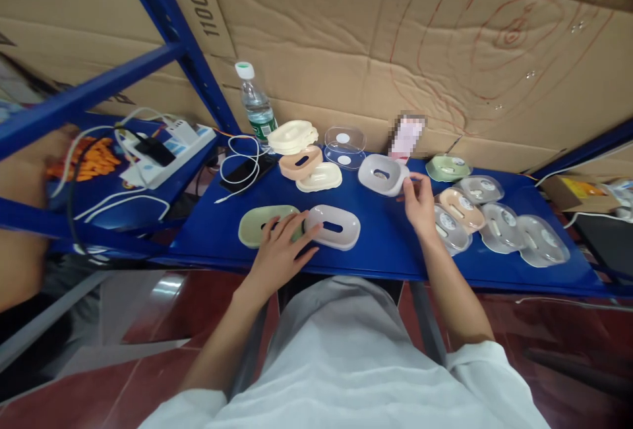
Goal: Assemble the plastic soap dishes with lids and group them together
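Observation:
My right hand (419,201) pinches the right rim of a grey oval soap dish (378,182), which has a slot in its middle. My left hand (284,244) is spread palm down over a green soap dish (250,228), covering part of it. Its fingertips reach the left side of a pale grey soap dish (346,228) lying beside the green one. Behind these are a peach dish (314,159), a cream dish (321,182) and a stack of cream pieces (291,136). Clear plastic lids (345,139) with white round stickers lie near them.
Several lidded dishes (541,241) sit at the right, a green one (449,169) behind them. A water bottle (257,109), a black phone with a white cable (247,172) and a propped phone (408,138) line the back. Blue shelf posts (198,80) and a power strip (173,162) are left.

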### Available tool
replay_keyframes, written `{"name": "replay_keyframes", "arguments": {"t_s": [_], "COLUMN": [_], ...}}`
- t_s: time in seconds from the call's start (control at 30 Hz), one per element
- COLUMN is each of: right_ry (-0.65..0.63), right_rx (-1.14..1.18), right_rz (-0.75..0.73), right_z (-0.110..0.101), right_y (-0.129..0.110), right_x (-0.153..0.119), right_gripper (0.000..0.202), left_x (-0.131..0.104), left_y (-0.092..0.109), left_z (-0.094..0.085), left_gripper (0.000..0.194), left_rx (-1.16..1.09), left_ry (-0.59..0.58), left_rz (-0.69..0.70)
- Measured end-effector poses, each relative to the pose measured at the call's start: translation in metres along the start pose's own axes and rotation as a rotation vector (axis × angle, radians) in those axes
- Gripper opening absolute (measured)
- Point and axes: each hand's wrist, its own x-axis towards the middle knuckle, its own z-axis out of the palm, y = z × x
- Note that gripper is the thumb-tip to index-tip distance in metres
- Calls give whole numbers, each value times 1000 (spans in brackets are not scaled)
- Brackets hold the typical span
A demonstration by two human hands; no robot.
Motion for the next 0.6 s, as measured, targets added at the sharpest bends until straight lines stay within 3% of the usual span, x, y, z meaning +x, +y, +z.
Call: {"name": "replay_keyframes", "arguments": {"t_s": [0.1,0.17,0.23,0.33,0.43,0.53,0.6], "right_ry": [47,104,78,-213,-543,-692,-730], "right_rx": [-72,-240,-380,-463,-529,-611,-641], "right_rz": [-66,-199,-337,-506,-620,-667,-684], "right_z": [4,4,7,25,59,92,102], "right_y": [-1,-13,-28,-46,-53,-56,-59], "right_x": [7,3,-4,-12,-13,-15,-21], "right_gripper": [65,62,53,52,63,62,60], "left_x": [16,23,26,25,21,18,18], "left_y": [4,3,0,-8,-19,-33,-42], "left_z": [3,3,-1,-11,-17,-16,-12], "left_gripper": [26,17,15,18,18,18,20], "left_rx": [-33,-73,-138,-214,-164,-30,44], "left_ry": [2,49,126,241,324,366,346], "left_rz": [119,175,165,65,-38,-121,-171]}}
